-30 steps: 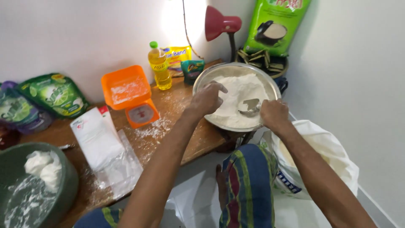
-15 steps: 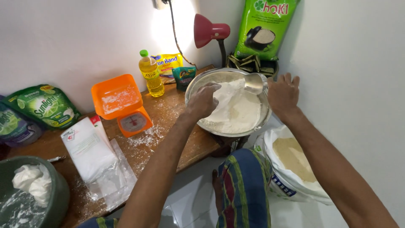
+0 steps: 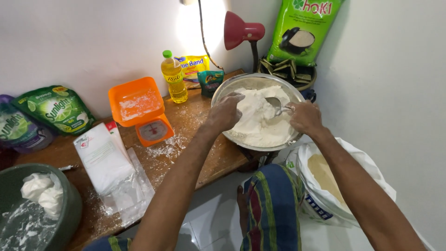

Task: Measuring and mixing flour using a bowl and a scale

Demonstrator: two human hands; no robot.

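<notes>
1. Metal bowl (image 3: 223,95): wide, round, set at the right end of the wooden table (image 3: 218,158), its near rim overhanging the table's front edge. It holds a mound of white flour (image 3: 260,123).
2. Left hand (image 3: 225,111): fingers curled loosely over the bowl's left rim, fingertips on the flour; it grips nothing that can be seen.
3. Right hand (image 3: 304,116): closed on the handle of a metal spoon (image 3: 275,104), whose scoop lies in the flour near the bowl's middle.
4. Orange kitchen scale (image 3: 139,111): left of the bowl and well apart from it, its tray dusted with flour. Bare, flour-strewn wood lies between the two.
5. Oil bottle (image 3: 173,76): yellow, upright against the wall, behind that open strip.
6. White packet (image 3: 103,155): flat on clear plastic near the table's front edge.
7. Green basin (image 3: 69,204): at the far left corner, holding white dough.
8. Open sack (image 3: 339,186): on the floor below the bowl's right side, close beneath the right forearm.
9. Red lamp (image 3: 241,30): behind the bowl, by the wall.
</notes>
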